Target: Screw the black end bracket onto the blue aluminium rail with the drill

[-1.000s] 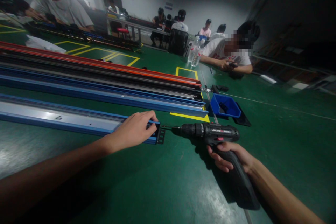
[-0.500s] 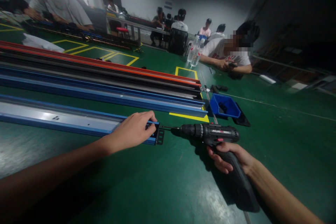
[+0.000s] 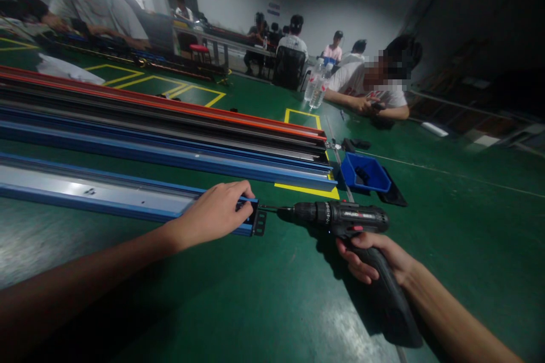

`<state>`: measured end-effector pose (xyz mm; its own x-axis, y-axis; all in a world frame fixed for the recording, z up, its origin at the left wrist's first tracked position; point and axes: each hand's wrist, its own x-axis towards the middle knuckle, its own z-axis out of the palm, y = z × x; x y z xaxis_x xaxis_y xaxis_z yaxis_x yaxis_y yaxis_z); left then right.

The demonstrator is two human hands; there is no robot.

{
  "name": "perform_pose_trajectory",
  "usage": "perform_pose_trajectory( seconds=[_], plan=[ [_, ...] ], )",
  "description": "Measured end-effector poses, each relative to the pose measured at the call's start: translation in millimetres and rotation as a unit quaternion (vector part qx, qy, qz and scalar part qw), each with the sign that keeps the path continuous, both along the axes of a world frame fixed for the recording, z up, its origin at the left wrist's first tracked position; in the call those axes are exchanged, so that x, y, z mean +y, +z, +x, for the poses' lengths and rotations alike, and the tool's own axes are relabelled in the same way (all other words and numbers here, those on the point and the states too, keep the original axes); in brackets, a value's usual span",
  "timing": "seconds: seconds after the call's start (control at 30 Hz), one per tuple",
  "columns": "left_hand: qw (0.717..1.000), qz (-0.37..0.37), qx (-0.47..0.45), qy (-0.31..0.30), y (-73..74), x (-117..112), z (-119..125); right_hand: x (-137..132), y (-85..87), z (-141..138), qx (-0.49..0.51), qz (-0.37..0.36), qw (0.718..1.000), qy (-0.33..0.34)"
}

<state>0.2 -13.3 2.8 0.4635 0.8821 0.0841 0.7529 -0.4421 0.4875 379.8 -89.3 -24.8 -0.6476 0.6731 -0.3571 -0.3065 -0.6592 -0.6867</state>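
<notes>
A long blue aluminium rail point(image 3: 128, 195) with a silver inner face lies across the green table at the left. Over its right end, my left hand point(image 3: 217, 210) is closed, thumb and fingers gripping the rail near a black slotted end bracket point(image 3: 259, 223). My right hand point(image 3: 361, 255) is wrapped around the handle of a black cordless drill point(image 3: 355, 218), index finger by the trigger. The drill points left, and its long thin bit point(image 3: 275, 207) reaches the bracket at the rail's end. Whether a screw sits at the tip is too small to tell.
Behind lie more long rails, blue point(image 3: 255, 161), black and orange point(image 3: 238, 115). A blue bin point(image 3: 365, 173) with dark parts stands to their right. Two water bottles point(image 3: 319, 85) stand farther back, near a seated person point(image 3: 374, 88). Other people sit in the background.
</notes>
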Motion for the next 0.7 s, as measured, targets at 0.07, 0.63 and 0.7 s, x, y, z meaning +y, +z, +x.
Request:
perform_pose_trajectory(
  seconds=[0.07, 0.63, 0.7],
  plan=[
    [1.000, 0.002, 0.001, 0.000, -0.2, 0.5, 0.3, 0.2, -0.1, 0.1, -0.002, -0.002, 1.000, 0.001],
    [1.000, 0.010, 0.000, 0.003, -0.3, 0.1, 1.1, 0.1, 2.4, -2.0, -0.012, 0.001, 1.000, -0.002],
    [1.000, 0.013, -0.001, 0.002, -1.2, 0.4, 1.1, 0.2, 2.4, -2.2, -0.011, 0.002, 1.000, -0.001]
  ],
)
